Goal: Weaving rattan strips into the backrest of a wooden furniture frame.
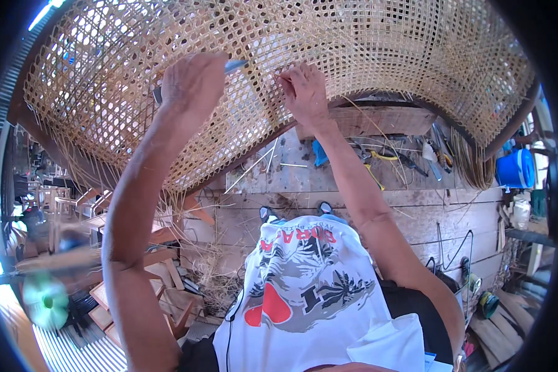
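Observation:
A large curved panel of woven cane [378, 53] in a dark frame spans the upper part of the head view, with open holes across its weave. My left hand [195, 84] is closed around a thin tool, perhaps a knife. Its bluish blade-like tip [235, 65] points right over the cane, and its dark other end shows past the wrist side. At the weave's middle, my right hand [305, 93] has its fingers curled together against the cane. Whatever they pinch is too small to make out. Loose strands hang from the panel's lower left edge.
Below the panel, a wooden bench [285, 167] carries pliers-like tools with yellow handles [383, 156] and loose cane strips. A bundle of cane strands [474, 158] hangs at right beside a blue bucket [514, 169]. Wooden pieces and a green fan [46, 301] stand at lower left.

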`<state>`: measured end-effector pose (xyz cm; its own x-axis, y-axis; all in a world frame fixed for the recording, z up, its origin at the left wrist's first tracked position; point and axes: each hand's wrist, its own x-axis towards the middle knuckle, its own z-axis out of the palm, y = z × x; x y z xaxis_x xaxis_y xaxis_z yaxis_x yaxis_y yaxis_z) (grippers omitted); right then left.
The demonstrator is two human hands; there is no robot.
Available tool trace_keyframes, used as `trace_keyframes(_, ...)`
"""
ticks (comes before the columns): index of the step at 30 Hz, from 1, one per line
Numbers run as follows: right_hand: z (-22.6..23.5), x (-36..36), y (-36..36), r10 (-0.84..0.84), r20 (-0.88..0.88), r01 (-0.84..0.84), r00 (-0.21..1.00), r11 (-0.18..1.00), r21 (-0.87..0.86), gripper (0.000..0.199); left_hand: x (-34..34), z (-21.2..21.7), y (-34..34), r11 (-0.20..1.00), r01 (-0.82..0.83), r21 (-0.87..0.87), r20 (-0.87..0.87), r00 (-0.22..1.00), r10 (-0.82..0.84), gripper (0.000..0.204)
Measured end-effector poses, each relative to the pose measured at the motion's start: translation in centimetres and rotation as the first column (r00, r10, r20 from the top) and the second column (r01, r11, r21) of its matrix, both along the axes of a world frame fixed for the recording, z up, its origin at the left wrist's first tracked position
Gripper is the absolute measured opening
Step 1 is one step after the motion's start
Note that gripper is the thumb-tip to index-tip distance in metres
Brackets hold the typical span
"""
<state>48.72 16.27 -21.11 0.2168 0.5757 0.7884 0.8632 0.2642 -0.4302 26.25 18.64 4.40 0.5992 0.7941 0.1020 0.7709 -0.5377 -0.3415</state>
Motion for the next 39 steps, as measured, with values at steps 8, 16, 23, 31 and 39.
trace_keyframes(8, -2.0, 3.1, -1.8, 0.036, 0.013, -0.037, 0.999, 0.997, 0.066, 0.014, -7.1, 10.9, -1.4, 0.999, 0.006, 0.039, 0.089, 0.996, -0.010, 0.037)
trace_keyframes(16, -5.0, 9.9, -8.1, 0.142, -0.238, -0.156, 0.961, 0.987, -0.043, 0.051, -4.6, 11.0, -4.8, 0.998, -0.022, 0.054, 0.100, 0.995, 0.016, 0.040)
trace_keyframes(23, -20.9, 36.4, -29.0, -0.610, 0.029, 0.510, 0.792, 0.635, -0.580, 0.038, 0.1, 5.5, -3.5, 0.994, -0.065, 0.083, 0.222, 0.974, 0.045, 0.033)
trace_keyframes(31, -27.0, 44.5, -32.8, -0.552, 0.271, 0.595, 0.789, 0.574, -0.562, 0.067, -11.5, 10.0, 0.9, 0.973, -0.184, 0.142, 0.450, 0.887, 0.102, 0.034)
trace_keyframes(39, -21.1, 36.7, -31.6, -0.255, -0.579, -0.016, 0.774, 0.907, -0.421, 0.058, -27.3, 22.4, -8.3, 0.824, -0.444, 0.352, 0.632, 0.762, 0.141, 0.035)
